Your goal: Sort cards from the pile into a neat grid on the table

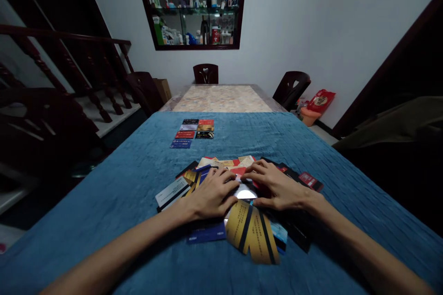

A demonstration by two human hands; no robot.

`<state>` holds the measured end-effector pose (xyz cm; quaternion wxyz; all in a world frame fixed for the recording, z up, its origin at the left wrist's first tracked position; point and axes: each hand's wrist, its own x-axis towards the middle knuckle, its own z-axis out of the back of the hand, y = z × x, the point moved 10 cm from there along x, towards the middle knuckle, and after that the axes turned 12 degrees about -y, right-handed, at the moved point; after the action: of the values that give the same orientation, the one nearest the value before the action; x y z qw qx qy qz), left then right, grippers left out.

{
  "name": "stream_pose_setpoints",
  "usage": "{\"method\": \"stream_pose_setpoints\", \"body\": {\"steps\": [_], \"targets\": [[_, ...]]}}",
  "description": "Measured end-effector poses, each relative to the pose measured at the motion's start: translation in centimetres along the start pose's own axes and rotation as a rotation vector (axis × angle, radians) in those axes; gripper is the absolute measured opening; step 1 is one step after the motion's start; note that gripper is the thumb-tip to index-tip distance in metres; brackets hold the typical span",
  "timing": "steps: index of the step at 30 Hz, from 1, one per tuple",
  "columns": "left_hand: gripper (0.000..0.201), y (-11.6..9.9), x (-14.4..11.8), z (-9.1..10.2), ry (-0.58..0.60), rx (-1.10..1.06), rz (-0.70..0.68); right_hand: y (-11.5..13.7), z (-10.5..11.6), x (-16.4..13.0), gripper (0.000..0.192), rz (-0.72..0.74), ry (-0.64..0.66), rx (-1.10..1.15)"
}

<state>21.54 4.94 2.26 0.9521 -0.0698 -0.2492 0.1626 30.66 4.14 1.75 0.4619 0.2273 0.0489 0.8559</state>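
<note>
A loose heap of plastic cards lies on the blue cloth in front of me, gold, blue, black, red and white ones overlapping. My left hand rests palm down on the heap's left part, fingers spread. My right hand lies flat on its right part, fingertips meeting the left hand's over a pale shiny card. Neither hand lifts a card. Farther off, several cards lie sorted in neat rows.
Beyond the blue cloth the table's marbled top shows. Dark chairs stand at the far end and far right. A stair railing runs along the left. A wall shelf holds bottles. A red bag leans by the wall.
</note>
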Motion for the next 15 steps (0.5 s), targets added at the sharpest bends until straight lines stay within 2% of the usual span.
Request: {"method": "stream_pose_setpoints", "body": {"steps": [4,8,12,15], "targets": [[0.028,0.1,-0.2,0.6,-0.043,0.033,0.012,-0.3,-0.2,0.0,0.059,0.009,-0.023,-0.024],[0.035,-2.0,-1.0,1.3,-0.044,0.024,-0.059,-1.1,0.1,0.0,0.056,-0.013,-0.057,-0.077],[0.059,-5.1,-2.2,0.5,0.061,-0.018,-0.188,-2.0,0.0,-0.1,0.057,-0.029,-0.06,-0.09],[0.064,-5.9,-2.8,-0.3,0.133,0.013,-0.23,-2.2,0.2,-0.1,0.056,-0.031,-0.076,-0.083]]}}
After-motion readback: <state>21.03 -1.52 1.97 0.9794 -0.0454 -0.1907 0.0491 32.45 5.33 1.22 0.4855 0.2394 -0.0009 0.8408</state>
